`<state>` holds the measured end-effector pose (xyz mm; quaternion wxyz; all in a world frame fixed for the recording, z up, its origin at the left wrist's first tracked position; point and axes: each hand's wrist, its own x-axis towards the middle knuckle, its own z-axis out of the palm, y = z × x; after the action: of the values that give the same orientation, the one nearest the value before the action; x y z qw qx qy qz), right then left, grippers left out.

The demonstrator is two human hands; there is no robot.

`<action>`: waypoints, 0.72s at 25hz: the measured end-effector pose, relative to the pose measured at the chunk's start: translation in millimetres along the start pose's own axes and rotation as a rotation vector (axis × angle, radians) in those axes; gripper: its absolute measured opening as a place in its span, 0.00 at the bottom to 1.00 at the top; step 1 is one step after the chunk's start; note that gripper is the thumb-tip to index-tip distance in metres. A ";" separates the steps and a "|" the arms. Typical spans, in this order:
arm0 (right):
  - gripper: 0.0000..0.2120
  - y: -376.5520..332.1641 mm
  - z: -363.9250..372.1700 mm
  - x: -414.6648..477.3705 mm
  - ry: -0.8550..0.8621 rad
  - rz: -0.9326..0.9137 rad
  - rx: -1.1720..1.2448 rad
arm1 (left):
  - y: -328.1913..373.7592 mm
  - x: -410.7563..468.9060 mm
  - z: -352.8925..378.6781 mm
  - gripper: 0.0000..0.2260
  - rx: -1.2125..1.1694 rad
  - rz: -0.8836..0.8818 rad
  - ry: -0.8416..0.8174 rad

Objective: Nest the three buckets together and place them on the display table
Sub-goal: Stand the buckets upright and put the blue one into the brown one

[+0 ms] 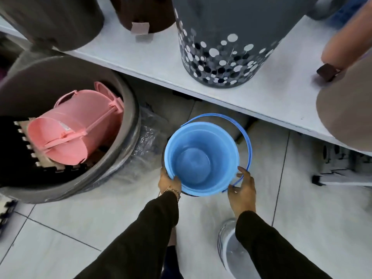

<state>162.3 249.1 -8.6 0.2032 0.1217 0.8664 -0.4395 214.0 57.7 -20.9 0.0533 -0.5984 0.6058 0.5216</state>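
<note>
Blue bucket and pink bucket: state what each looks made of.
Blue bucket: looks like moulded plastic, smooth and slightly glossy, one even colour, thin rolled rim, thin matching handle. Pink bucket: probably plastic too, more matt, with moulded ribs across its base. Both hands, left and right, grip the blue rim.

Bright even light, soft shadows, wide-angle edge distortion, blurred edges
</note>
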 end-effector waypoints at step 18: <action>0.28 117.0 -92.0 -71.7 -0.251 0.402 -0.097 | -132.1 -110.7 17.8 0.23 0.297 -0.083 -0.315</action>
<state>249.0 389.8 -10.2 0.3983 0.2265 0.8128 -0.3597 337.9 178.6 -27.7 0.2562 -0.5197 0.6348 0.5112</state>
